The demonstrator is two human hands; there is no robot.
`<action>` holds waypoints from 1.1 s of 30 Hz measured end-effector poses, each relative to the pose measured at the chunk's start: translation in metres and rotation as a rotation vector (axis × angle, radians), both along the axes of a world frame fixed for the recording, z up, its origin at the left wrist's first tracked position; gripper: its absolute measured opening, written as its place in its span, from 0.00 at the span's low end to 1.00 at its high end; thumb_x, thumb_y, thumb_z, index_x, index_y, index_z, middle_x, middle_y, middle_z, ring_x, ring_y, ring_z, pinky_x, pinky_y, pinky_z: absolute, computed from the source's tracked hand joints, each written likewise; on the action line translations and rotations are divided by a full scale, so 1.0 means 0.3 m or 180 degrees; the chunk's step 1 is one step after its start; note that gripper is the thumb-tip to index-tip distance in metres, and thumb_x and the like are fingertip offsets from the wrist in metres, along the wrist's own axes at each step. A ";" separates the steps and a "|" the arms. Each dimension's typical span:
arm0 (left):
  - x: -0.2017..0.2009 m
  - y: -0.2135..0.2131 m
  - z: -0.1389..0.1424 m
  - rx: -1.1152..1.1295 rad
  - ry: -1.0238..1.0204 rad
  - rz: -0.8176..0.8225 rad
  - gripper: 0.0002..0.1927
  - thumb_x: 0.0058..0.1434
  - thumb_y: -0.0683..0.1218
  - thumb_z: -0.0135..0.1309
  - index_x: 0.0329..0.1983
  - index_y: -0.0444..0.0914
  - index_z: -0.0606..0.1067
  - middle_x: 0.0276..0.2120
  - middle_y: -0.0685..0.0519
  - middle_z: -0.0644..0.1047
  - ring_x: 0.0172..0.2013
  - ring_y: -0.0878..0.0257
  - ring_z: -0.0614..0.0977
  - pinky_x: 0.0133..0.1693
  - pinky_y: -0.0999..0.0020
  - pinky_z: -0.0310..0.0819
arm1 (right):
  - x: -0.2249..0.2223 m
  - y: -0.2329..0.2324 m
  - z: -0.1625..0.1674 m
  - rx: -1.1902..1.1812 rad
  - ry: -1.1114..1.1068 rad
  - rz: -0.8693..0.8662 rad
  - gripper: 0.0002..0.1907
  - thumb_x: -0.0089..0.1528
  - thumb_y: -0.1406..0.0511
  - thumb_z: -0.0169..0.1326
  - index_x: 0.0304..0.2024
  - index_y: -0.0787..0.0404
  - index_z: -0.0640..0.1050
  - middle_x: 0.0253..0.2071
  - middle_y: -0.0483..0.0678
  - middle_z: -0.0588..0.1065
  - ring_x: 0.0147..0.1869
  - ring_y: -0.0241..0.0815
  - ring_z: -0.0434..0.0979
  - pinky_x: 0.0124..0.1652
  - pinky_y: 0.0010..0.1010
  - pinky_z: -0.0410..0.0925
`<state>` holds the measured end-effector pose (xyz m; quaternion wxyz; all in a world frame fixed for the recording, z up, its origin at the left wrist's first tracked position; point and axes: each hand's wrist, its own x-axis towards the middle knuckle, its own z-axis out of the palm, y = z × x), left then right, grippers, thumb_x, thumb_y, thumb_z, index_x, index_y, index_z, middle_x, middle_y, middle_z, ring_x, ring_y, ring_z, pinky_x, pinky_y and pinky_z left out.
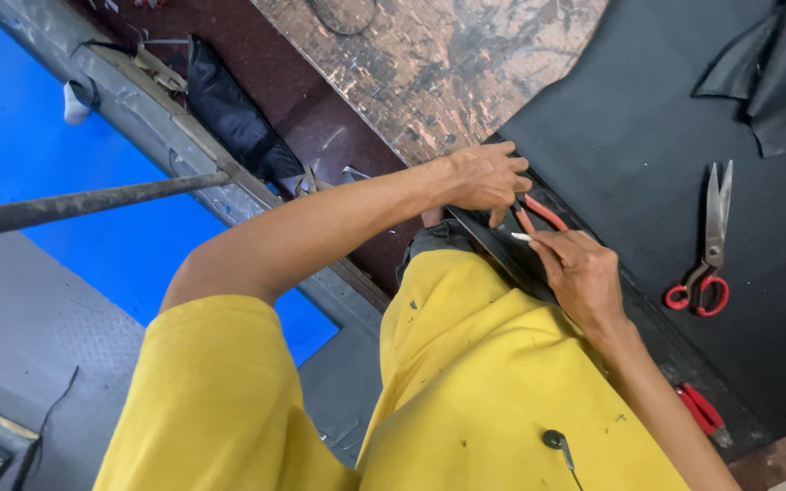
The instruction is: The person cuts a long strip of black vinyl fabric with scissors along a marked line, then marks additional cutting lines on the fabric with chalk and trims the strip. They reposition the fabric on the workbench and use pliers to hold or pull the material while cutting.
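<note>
At the far left, a blue floor mat [38, 136] lies below the bench, with a dark metal rod [93, 202] slanting across it and a grey metal rail [138, 100] marking the bench's edge. Just inside that rail a folded black pouch [234, 123] rests on the dark brown strip of the worktop, next to a worn, mottled board [438, 64].

At the centre, the left hand [486, 177] curls down onto a long black strip [502, 250] of sheet material, fingers pressed to it, seemingly to pin it flat against the bench edge. Close beside it, almost touching, the right hand [579, 273] pinches a slim white marker [522, 236] against the same strip; red-handled pliers [543, 214] lie between the two hands, within easy reach. Both hands are closed on their work rather than spread.

Further right, a wide black rubber sheet [648, 136] covers the bench, offering open room. Red-handled scissors [707, 245] lie on it, well apart from the hands, blades pointing away. Another red-handled tool [702, 411] sits near the bench's near edge by the right forearm. Cut black offcuts [775, 73] lie in the top right corner.
</note>
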<state>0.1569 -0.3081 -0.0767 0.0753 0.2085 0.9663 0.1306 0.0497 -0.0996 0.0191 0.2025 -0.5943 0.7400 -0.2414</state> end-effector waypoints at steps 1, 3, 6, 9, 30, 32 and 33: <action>-0.005 0.000 0.000 0.0009 -0.0042 -0.0017 0.12 0.54 0.53 0.57 0.34 0.68 0.85 0.47 0.61 0.77 0.52 0.56 0.72 0.49 0.54 0.64 | -0.005 0.009 -0.001 0.0002 -0.0004 -0.0016 0.06 0.61 0.71 0.63 0.41 0.65 0.83 0.37 0.53 0.80 0.40 0.52 0.81 0.41 0.38 0.73; -0.012 0.000 0.001 0.0039 -0.0069 -0.0013 0.09 0.55 0.54 0.58 0.34 0.67 0.85 0.47 0.61 0.77 0.53 0.56 0.72 0.49 0.54 0.64 | -0.008 0.019 -0.008 -0.0004 -0.0023 -0.0006 0.06 0.61 0.70 0.64 0.41 0.65 0.83 0.37 0.53 0.80 0.40 0.51 0.81 0.41 0.37 0.73; -0.015 -0.006 0.005 0.0068 -0.0025 -0.0035 0.07 0.54 0.55 0.60 0.33 0.65 0.85 0.46 0.60 0.77 0.53 0.56 0.73 0.48 0.55 0.65 | 0.002 0.016 -0.027 -0.0099 -0.0069 0.0087 0.07 0.61 0.70 0.64 0.42 0.64 0.83 0.38 0.52 0.81 0.40 0.50 0.82 0.41 0.37 0.74; -0.009 -0.015 0.007 0.0089 0.0048 -0.0128 0.10 0.52 0.53 0.62 0.34 0.66 0.85 0.44 0.60 0.76 0.52 0.56 0.72 0.48 0.55 0.65 | 0.022 -0.004 -0.049 -0.0247 -0.0099 0.0243 0.08 0.61 0.70 0.63 0.42 0.64 0.83 0.39 0.52 0.80 0.41 0.52 0.81 0.41 0.39 0.73; -0.013 -0.002 0.010 0.0072 0.0076 -0.0077 0.10 0.50 0.53 0.63 0.34 0.66 0.85 0.45 0.61 0.76 0.53 0.57 0.72 0.50 0.53 0.63 | 0.055 -0.024 -0.038 -0.0046 0.0135 0.0487 0.07 0.60 0.72 0.60 0.41 0.64 0.83 0.36 0.53 0.80 0.40 0.53 0.79 0.40 0.41 0.72; -0.016 0.019 0.010 -0.0040 0.0173 -0.0144 0.08 0.56 0.53 0.60 0.32 0.64 0.86 0.46 0.61 0.77 0.54 0.58 0.72 0.53 0.53 0.63 | 0.043 0.004 -0.008 -0.0151 -0.0070 0.0176 0.06 0.61 0.70 0.62 0.41 0.65 0.82 0.39 0.54 0.80 0.42 0.53 0.81 0.41 0.40 0.73; -0.018 0.029 0.009 0.0014 0.0201 -0.0129 0.08 0.56 0.53 0.59 0.33 0.65 0.86 0.47 0.61 0.77 0.53 0.58 0.72 0.52 0.53 0.63 | 0.034 0.020 0.006 -0.0094 -0.0071 0.0012 0.07 0.62 0.70 0.62 0.42 0.65 0.83 0.39 0.55 0.80 0.41 0.52 0.81 0.41 0.38 0.73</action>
